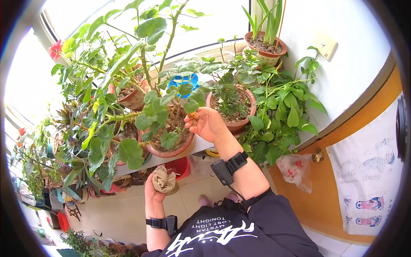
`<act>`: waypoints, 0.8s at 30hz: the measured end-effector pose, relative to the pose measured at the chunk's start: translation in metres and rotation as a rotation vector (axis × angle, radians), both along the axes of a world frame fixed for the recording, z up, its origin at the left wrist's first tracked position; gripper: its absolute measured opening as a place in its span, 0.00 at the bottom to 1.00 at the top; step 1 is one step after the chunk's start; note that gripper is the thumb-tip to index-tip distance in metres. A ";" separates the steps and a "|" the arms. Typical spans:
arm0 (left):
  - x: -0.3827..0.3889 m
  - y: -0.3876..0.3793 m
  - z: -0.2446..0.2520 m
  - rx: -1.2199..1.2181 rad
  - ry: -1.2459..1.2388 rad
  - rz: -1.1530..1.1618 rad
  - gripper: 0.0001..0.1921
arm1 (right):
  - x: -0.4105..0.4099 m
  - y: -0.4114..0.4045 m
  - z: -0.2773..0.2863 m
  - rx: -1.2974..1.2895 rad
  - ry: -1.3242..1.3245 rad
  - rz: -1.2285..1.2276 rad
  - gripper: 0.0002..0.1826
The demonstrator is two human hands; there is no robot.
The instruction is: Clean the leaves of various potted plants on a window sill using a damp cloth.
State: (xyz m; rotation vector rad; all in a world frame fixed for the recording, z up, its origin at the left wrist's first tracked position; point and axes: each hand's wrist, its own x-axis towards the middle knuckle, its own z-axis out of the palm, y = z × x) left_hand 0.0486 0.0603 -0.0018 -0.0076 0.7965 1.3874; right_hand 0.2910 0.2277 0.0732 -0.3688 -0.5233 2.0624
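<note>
My right hand [205, 123] is at the right rim of a terracotta-coloured pot [170, 153] of geranium, its fingers closed on dried orange-brown leaf bits [193, 118]. My left hand [154, 189] holds a crumpled beige cloth [164, 179] below the front edge of the white shelf. Green scalloped geranium leaves [131, 153] spread above and left of the pot. Close by on the right stands another round pot [253, 104] with a small leafy plant. Black straps with small devices sit on both my forearms.
Trailing pothos [290, 109] hangs at the right, under a pot of upright leaves [266, 53]. A blue container [184, 84] is behind the geranium. Below the shelf is a red bucket [181, 167]. A plastic bag [293, 170] hangs by the wooden door [289, 192]. More potted plants crowd the left.
</note>
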 end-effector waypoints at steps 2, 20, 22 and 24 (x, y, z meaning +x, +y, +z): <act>-0.002 -0.001 -0.001 0.008 0.005 -0.003 0.16 | -0.004 0.001 0.000 -0.011 -0.013 0.009 0.07; -0.008 -0.004 0.004 0.044 -0.032 -0.041 0.16 | -0.060 0.024 0.010 1.022 -1.683 -0.491 0.20; -0.005 -0.004 0.007 0.042 -0.019 -0.033 0.16 | -0.065 0.034 0.014 1.013 -1.755 -0.388 0.20; -0.006 -0.004 0.008 0.042 -0.006 -0.024 0.15 | -0.068 0.039 0.016 1.005 -1.825 -0.283 0.19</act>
